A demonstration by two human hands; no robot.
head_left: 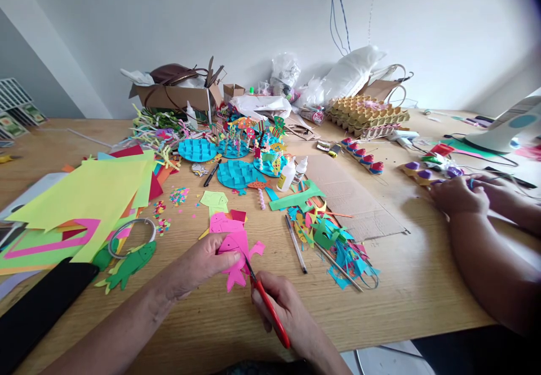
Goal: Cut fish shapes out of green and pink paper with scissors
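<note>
Between the thumb and fingers of my left hand [211, 259] is a pink paper fish [236, 276], partly covered by that thumb. Red-handled scissors [270, 310] are in my right hand [281, 301], their blades meeting the right edge of the pink paper. Just beyond lie another pink paper fish [224, 222] and a pale green paper fish [214, 199]. To the left, green paper fish [133, 262] rest by a roll of tape [131, 234]. A pen [296, 244] lies to the right of my hands.
Yellow paper sheets [84, 194] are piled at the left, near a black case [46, 307]. Glue bottles [287, 175] stand behind paper scraps [342, 245] and cardboard [350, 194]. At the right, a co-worker's hands [460, 194] work on a painted egg-carton strip [416, 172].
</note>
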